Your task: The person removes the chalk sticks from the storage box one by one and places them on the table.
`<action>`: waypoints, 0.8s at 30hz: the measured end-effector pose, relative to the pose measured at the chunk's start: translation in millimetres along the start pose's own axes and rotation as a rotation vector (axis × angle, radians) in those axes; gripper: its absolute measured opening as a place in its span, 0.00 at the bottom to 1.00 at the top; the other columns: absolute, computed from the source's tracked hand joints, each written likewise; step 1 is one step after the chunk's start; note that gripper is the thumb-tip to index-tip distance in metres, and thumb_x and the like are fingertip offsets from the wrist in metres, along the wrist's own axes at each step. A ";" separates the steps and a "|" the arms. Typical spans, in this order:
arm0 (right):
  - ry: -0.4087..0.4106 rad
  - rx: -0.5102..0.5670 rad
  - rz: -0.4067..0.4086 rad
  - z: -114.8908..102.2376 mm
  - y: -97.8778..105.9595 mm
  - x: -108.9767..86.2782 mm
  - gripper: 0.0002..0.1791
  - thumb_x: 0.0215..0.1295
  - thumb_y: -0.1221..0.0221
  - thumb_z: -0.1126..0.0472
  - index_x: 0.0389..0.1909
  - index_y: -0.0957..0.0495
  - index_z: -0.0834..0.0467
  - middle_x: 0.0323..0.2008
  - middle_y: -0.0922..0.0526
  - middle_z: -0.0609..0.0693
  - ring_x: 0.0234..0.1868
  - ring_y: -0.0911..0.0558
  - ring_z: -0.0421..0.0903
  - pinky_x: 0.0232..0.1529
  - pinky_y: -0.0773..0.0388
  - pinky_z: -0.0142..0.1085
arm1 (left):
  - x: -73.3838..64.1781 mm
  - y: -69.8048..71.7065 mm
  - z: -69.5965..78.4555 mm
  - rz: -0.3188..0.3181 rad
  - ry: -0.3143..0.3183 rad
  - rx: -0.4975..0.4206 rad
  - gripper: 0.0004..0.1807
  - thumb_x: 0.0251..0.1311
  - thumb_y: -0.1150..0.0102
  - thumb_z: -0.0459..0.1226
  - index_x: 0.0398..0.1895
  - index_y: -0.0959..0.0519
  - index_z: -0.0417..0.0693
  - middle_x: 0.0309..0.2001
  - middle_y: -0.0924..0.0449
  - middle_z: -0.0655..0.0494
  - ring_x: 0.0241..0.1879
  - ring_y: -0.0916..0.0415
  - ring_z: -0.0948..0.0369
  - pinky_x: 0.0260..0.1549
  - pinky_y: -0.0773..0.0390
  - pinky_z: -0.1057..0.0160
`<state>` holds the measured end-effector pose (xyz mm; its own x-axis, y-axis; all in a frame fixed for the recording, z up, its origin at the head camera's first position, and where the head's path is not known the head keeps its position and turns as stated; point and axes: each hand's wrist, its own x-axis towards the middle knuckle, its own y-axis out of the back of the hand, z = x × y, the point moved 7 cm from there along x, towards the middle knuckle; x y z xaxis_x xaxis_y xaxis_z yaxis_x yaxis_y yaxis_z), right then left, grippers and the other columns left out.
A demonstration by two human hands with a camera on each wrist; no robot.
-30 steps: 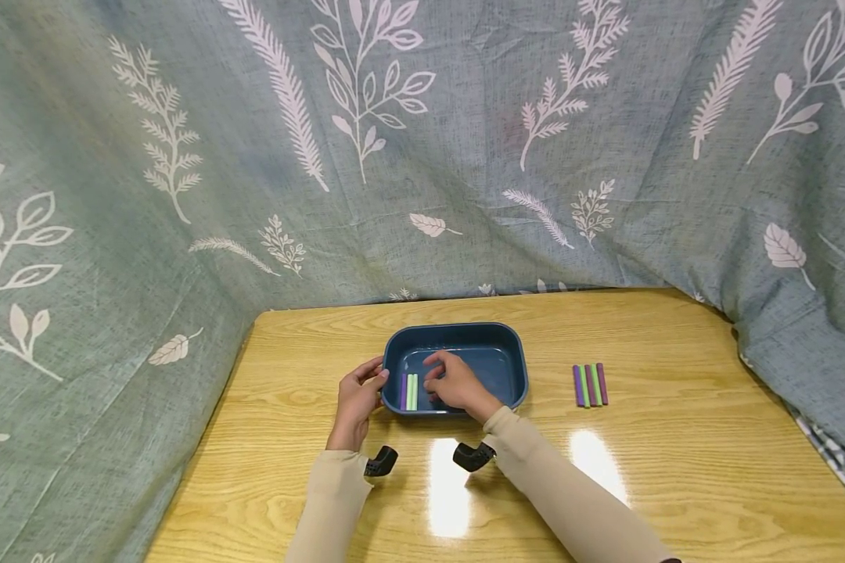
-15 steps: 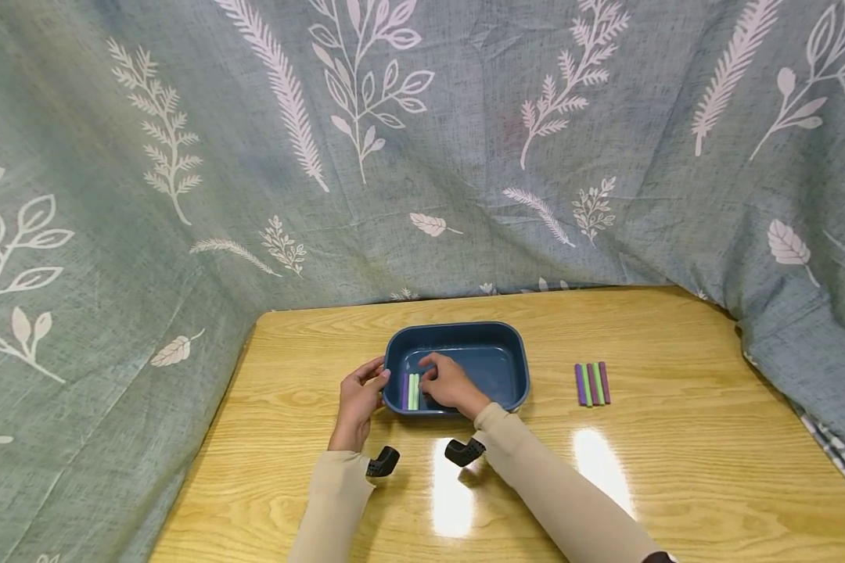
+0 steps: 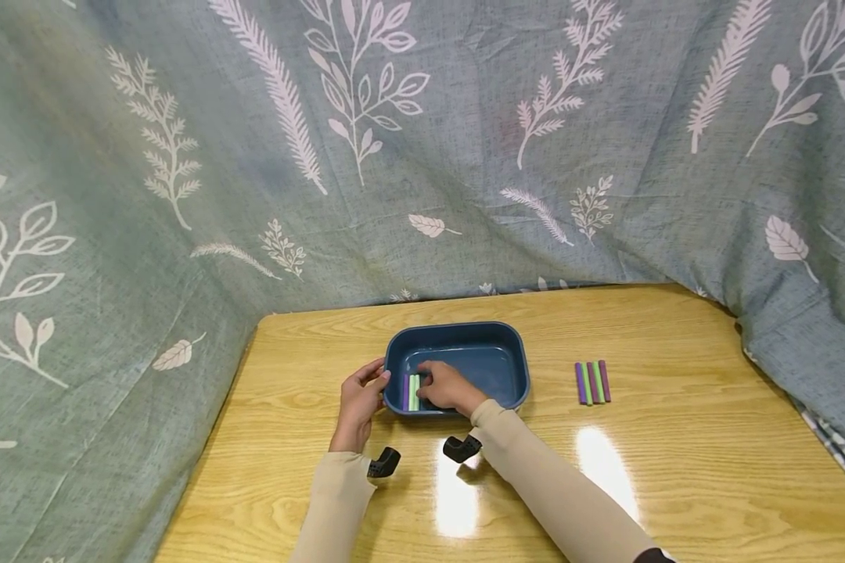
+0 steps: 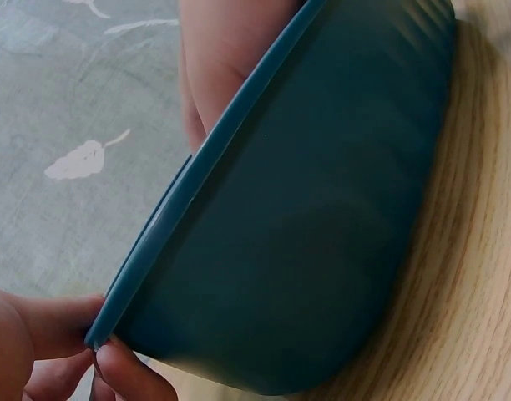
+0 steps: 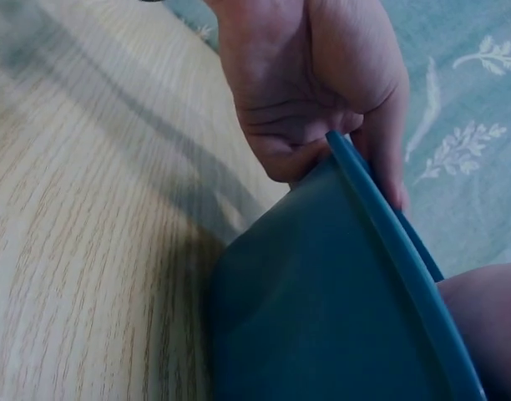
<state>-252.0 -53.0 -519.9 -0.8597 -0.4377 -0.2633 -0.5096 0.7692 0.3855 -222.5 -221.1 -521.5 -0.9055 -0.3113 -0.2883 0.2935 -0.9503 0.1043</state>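
Sticks (image 3: 411,392), eight visible, two groups. Group one: three inside the left end of the one blue tray (image 3: 489,369), side by side, running front to back: one violet stick (image 3: 405,393) leftmost, nearest the tray's left wall, then two pale green sticks (image 3: 417,383). Group two: five on the table (image 3: 676,461), well right of the tray, in a close row; left to right purple, green, maroon, green, maroon, so one purple stick (image 3: 580,384), two bright green sticks (image 3: 587,385), two maroon sticks (image 3: 605,381).

Two hands. Left hand (image 3: 356,399) pinches the tray's left rim, thumb on top, fingers outside and under; both wrist views show that hold. Right hand (image 3: 449,387) reaches over the near rim into the tray, fingers bent, tips right at the rightmost pale green stick; fingertips small in the head view and hidden by the tray wall in the wrist views, so can't tell whether it pinches that stick or just touches it.

Two beige sleeves (image 3: 556,485), one black wrist device (image 3: 383,463) at each wrist. Grey-blue curtain (image 3: 465,258) with white leaf print behind the table, two bright glare patches on the tabletop
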 end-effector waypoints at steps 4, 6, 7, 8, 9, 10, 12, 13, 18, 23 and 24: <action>0.025 -0.084 0.003 -0.2 -2.1 1.8 0.25 0.71 0.35 0.69 0.67 0.24 0.69 0.38 0.21 0.54 0.37 0.24 0.46 0.41 0.25 0.39 | -1.8 -0.2 -0.5 -0.004 -0.004 -0.006 0.18 0.75 0.39 0.31 0.64 0.19 0.36 0.49 0.25 0.49 0.34 0.27 0.62 0.23 0.25 0.70; 0.035 -0.106 0.013 -0.9 -2.1 1.4 0.22 0.70 0.35 0.69 0.63 0.22 0.69 0.37 0.21 0.54 0.37 0.25 0.46 0.41 0.25 0.40 | -3.0 -0.4 -0.6 -0.005 -0.002 -0.003 0.18 0.75 0.39 0.31 0.64 0.19 0.36 0.49 0.25 0.49 0.34 0.27 0.62 0.23 0.24 0.70; 0.038 -0.112 0.020 -1.1 -2.0 0.9 0.21 0.69 0.34 0.70 0.61 0.21 0.68 0.37 0.21 0.54 0.37 0.25 0.46 0.41 0.25 0.39 | -3.3 -0.5 -0.7 -0.004 -0.001 -0.003 0.18 0.75 0.39 0.31 0.64 0.19 0.36 0.49 0.25 0.49 0.34 0.27 0.62 0.23 0.24 0.70; 0.041 -0.111 0.027 -1.6 -1.6 0.4 0.20 0.68 0.34 0.70 0.60 0.21 0.68 0.37 0.21 0.54 0.36 0.24 0.46 0.40 0.24 0.39 | -3.5 -0.5 -0.9 -0.004 -0.001 -0.002 0.18 0.75 0.39 0.31 0.64 0.19 0.36 0.49 0.25 0.49 0.35 0.27 0.62 0.24 0.24 0.70; 0.042 -0.109 0.034 -1.8 -1.2 -0.4 0.19 0.68 0.34 0.70 0.58 0.21 0.68 0.37 0.21 0.54 0.36 0.24 0.46 0.40 0.24 0.39 | -3.4 -0.5 -1.1 -0.002 -0.001 -0.001 0.18 0.75 0.39 0.31 0.64 0.19 0.36 0.49 0.25 0.49 0.35 0.27 0.62 0.24 0.24 0.70; 0.041 -0.102 0.039 -1.8 -0.8 -1.2 0.18 0.68 0.33 0.70 0.57 0.21 0.68 0.36 0.22 0.54 0.36 0.24 0.46 0.39 0.25 0.39 | -3.4 -0.5 -1.3 0.001 -0.001 -0.001 0.18 0.75 0.39 0.31 0.64 0.19 0.36 0.49 0.25 0.49 0.34 0.27 0.62 0.24 0.25 0.70; 0.041 -0.087 0.050 -1.8 0.1 -3.0 0.16 0.68 0.33 0.70 0.55 0.22 0.67 0.35 0.22 0.54 0.34 0.24 0.47 0.37 0.26 0.38 | -3.0 -0.7 -1.6 0.002 -0.004 -0.006 0.18 0.75 0.39 0.31 0.64 0.19 0.36 0.49 0.25 0.49 0.35 0.27 0.63 0.23 0.25 0.70; 0.049 -0.080 0.058 -2.4 1.0 -3.9 0.15 0.67 0.33 0.70 0.53 0.22 0.66 0.34 0.22 0.54 0.33 0.24 0.47 0.35 0.26 0.38 | -2.9 -0.8 -1.7 0.002 -0.007 -0.011 0.18 0.74 0.39 0.31 0.64 0.19 0.35 0.49 0.25 0.49 0.35 0.26 0.63 0.23 0.25 0.70; 0.111 -0.080 0.113 -6.9 6.0 -7.7 0.12 0.66 0.32 0.71 0.45 0.26 0.63 0.32 0.19 0.55 0.31 0.22 0.46 0.34 0.25 0.37 | -3.8 -1.0 -0.4 -0.007 -0.018 -0.033 0.19 0.74 0.39 0.31 0.65 0.21 0.34 0.49 0.26 0.49 0.36 0.25 0.63 0.22 0.26 0.70; 0.145 -0.096 0.148 -9.8 8.4 -8.3 0.12 0.67 0.33 0.72 0.44 0.26 0.63 0.31 0.17 0.55 0.31 0.20 0.46 0.36 0.23 0.39 | -5.1 -0.9 1.0 -0.013 -0.023 -0.035 0.20 0.75 0.38 0.31 0.67 0.21 0.34 0.50 0.26 0.49 0.37 0.24 0.62 0.22 0.25 0.69; 0.146 -0.094 0.149 -9.9 8.4 -8.4 0.12 0.67 0.33 0.72 0.45 0.26 0.64 0.31 0.17 0.54 0.30 0.20 0.46 0.37 0.22 0.39 | -5.0 -0.7 0.9 -0.013 -0.023 -0.034 0.20 0.74 0.38 0.31 0.66 0.21 0.34 0.50 0.26 0.49 0.37 0.24 0.62 0.22 0.25 0.69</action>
<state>-249.5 -47.5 -505.7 -0.9181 -0.3903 -0.0691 -0.3715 0.7864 0.4935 -218.4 -218.9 -519.2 -0.9160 -0.2989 -0.2677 0.2914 -0.9542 0.0684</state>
